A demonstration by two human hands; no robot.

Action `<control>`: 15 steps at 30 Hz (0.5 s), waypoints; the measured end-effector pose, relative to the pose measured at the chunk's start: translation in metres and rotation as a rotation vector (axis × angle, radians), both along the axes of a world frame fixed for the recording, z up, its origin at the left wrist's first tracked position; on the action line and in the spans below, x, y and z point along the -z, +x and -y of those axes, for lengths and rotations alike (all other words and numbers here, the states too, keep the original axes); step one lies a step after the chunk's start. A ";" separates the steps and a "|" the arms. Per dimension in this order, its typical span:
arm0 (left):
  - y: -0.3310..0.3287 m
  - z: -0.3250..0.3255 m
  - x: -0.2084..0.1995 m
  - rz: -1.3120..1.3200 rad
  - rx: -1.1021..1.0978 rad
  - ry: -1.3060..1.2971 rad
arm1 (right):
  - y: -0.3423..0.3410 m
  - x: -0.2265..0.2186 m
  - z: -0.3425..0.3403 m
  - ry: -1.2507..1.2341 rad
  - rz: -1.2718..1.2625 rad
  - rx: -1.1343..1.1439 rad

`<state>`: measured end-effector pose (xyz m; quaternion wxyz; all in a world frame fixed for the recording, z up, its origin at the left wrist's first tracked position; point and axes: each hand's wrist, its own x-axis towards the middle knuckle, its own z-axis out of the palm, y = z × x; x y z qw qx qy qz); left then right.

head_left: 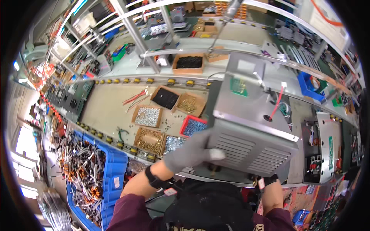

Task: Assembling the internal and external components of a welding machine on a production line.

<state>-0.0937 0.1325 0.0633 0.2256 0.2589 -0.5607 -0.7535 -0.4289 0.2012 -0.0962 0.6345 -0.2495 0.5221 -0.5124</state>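
Observation:
A large grey sheet-metal housing [250, 127] with louvred vents on its near side stands tilted in front of me. My left hand [189, 152], in a grey glove, is on its near left edge, the thumb lying across the vented side and the fingers partly hidden round the corner. Only the wrist part of my right hand [269, 184] shows, below the housing's near right corner; its fingers are hidden. On top of the housing are a green circuit board [239, 87] and a red wire [277, 104] rising from a round hole.
Left of the housing are cardboard trays of brass screws [149, 140], silver parts [147, 116] and black parts [165, 98], plus a red bin [192, 126]. Green-handled pliers [122, 134] lie nearby. A blue crate [115, 173] of wired parts stands lower left. A power screwdriver [231, 11] hangs overhead.

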 end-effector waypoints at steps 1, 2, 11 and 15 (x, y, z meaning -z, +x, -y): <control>-0.001 0.003 0.027 -0.002 0.034 -0.070 | -0.016 0.003 0.004 -0.023 -0.051 0.046; -0.007 0.001 0.058 0.023 -0.002 -0.103 | -0.029 0.007 0.008 -0.040 -0.104 0.088; 0.039 -0.015 0.233 0.442 0.242 -0.676 | -0.096 0.017 -0.075 0.208 -0.515 0.347; 0.105 0.101 0.264 0.768 -0.178 -0.491 | -0.085 0.034 -0.126 0.298 -0.223 0.567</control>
